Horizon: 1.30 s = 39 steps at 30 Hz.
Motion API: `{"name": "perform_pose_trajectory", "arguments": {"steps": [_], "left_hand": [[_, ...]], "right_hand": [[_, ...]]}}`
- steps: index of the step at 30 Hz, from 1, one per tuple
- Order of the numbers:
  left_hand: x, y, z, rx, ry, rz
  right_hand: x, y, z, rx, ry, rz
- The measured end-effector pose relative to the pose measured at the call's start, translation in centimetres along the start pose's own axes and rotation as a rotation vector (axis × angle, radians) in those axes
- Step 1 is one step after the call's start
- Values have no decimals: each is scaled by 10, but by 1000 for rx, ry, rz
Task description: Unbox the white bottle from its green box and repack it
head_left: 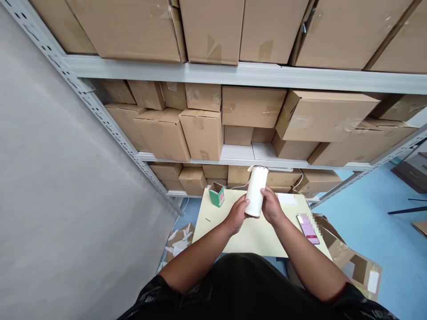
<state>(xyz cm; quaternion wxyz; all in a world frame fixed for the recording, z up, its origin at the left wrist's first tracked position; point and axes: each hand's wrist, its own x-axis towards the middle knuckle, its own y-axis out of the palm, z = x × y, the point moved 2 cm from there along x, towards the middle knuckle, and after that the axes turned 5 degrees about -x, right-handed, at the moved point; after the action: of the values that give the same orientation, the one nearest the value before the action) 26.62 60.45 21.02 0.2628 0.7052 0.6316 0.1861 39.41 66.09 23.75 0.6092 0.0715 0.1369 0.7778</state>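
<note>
Both hands, left hand (237,215) and right hand (271,205), clasp the lower end of a white cylinder (256,191) above the table (247,235); a firm, even grip should keep it upright.

Grey metal shelving (240,74) spans 10 to 2 o'clock, loaded with taped cardboard boxes (203,133). A plain grey wall (50,200) fills 9 o'clock. Blue floor (383,222) lies at 3 o'clock. A pale yellow table (253,235) sits at centre.
</note>
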Motion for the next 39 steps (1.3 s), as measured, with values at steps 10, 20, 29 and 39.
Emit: {"name": "perform_pose_trajectory", "arguments": {"steps": [10, 20, 29, 39], "left_hand": [[4, -3, -1, 138, 162, -117], [11, -9, 12, -30, -77, -72], [16, -6, 12, 209, 153, -128], [13, 0, 14, 11, -66, 4]], "right_hand": [[7, 5, -1, -5, -89, -126], [10, -10, -9, 16, 63, -40], [12, -5, -11, -6, -97, -132], [10, -18, -13, 29, 136, -13]]}}
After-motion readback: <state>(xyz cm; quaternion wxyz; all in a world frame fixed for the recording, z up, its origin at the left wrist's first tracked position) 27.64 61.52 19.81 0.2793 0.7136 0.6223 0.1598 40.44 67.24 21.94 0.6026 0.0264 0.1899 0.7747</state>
